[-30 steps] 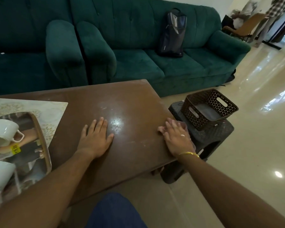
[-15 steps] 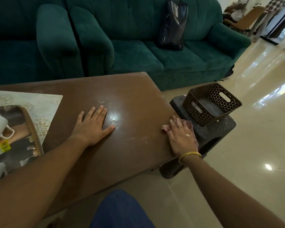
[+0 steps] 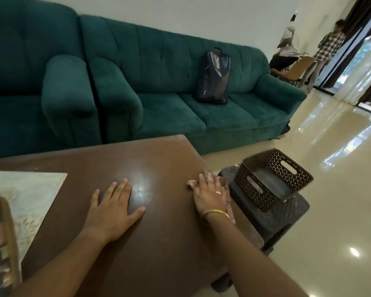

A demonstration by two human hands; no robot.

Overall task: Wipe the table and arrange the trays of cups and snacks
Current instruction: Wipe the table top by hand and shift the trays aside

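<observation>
My right hand (image 3: 210,195) lies flat on a pinkish cloth (image 3: 205,176) at the right edge of the brown table (image 3: 159,155), pressing it to the surface. The cloth's edges show past the fingertips and beside the wrist. My left hand (image 3: 113,207) rests flat on the tabletop with fingers spread and nothing in it. At the far left the rim of a brown tray (image 3: 10,236) sits on a pale patterned mat (image 3: 32,189); its contents are cut off by the frame edge.
A dark perforated basket (image 3: 272,179) stands on a dark plastic stool (image 3: 281,217) just right of the table. Green sofas (image 3: 159,82) run behind, with a black backpack (image 3: 213,77) on one seat. Two people stand far right by a chair.
The view has tilted up, so the cups on the tray have left the frame. My right hand with the cloth has slid slightly forward along the table's right edge. The left hand stays put.
</observation>
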